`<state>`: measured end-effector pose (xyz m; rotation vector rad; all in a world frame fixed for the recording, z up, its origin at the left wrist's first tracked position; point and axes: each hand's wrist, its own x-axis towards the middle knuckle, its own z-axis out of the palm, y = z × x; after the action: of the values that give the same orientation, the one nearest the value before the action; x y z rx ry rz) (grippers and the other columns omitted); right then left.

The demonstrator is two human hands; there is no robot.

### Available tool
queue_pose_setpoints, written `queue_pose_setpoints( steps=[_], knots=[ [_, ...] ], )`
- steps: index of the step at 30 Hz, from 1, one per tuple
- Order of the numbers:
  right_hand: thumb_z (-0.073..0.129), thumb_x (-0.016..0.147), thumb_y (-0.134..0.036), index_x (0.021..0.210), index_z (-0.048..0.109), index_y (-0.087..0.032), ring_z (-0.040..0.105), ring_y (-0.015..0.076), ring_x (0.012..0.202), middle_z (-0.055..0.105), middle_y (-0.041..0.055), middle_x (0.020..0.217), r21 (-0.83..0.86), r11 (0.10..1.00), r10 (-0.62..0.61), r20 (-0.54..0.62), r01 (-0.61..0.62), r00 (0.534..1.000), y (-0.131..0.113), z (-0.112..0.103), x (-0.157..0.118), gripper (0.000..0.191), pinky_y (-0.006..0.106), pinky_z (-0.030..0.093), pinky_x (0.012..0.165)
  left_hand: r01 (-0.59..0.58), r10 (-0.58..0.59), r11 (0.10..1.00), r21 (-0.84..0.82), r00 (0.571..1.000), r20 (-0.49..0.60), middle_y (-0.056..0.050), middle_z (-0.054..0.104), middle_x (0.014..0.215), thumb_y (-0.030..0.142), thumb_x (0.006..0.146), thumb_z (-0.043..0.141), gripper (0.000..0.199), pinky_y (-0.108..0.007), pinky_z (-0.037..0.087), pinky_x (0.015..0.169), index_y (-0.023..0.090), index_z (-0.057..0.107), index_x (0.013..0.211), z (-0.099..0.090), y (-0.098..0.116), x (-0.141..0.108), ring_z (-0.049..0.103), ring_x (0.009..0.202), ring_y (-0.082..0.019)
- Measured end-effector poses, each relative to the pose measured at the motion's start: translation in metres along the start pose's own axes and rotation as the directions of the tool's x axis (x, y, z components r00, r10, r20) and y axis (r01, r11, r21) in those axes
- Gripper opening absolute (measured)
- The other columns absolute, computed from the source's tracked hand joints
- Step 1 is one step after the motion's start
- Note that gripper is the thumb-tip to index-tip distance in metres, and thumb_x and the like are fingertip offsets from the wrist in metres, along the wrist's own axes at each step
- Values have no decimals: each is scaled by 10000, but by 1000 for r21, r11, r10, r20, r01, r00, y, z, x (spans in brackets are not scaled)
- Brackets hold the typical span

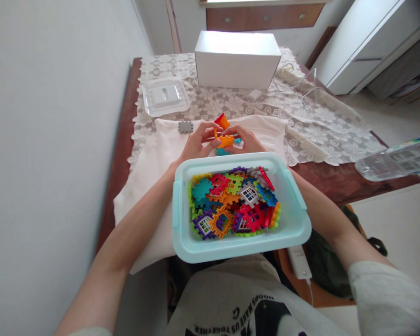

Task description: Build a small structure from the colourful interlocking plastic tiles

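Beyond the bin, my left hand point(202, 141) and my right hand point(244, 140) are closed round an orange toothed plastic piece point(226, 141) from both sides. A teal piece point(222, 151) shows just below it, and a red and orange piece point(222, 121) stands right behind. Whether these parts are joined is hard to tell. Nearer my body, a light teal bin point(182, 249) holds many colourful toothed pieces, such as a purple window piece point(204, 225) and an orange frame piece point(221, 222). A grey toothed piece point(185, 127) lies on the white cloth, left of my hands.
A large white box point(236, 70) stands at the back of the table. Left of it lies a clear plastic lid point(165, 95). A clear bottle point(395, 161) is at the far right, and a wall point(56, 116) runs along the left.
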<state>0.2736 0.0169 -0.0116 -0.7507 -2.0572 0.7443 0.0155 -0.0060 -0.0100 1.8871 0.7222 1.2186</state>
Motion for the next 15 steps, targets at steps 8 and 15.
queue_pose_setpoints(
  steps=[8,15],
  knots=[
    [829,945,-483,1203,642,-280,779,304,1197,816,67,1277,54,997,63,15,-64,998,-2,2,-2,378,500,606,1110,-40,39,999,8,999,20,-175,792,1576,669,909,978,881,-564,673,1202,337,549,1603,-1,-8,0,794,1446,-374],
    [845,902,-614,1233,620,-279,776,322,1235,817,98,1345,90,989,116,38,-119,993,-1,2,3,522,534,614,1141,-11,10,998,61,1000,19,-188,797,1561,756,836,1000,963,-584,671,1216,316,555,1568,-1,-7,3,811,1405,-383]
  ],
)
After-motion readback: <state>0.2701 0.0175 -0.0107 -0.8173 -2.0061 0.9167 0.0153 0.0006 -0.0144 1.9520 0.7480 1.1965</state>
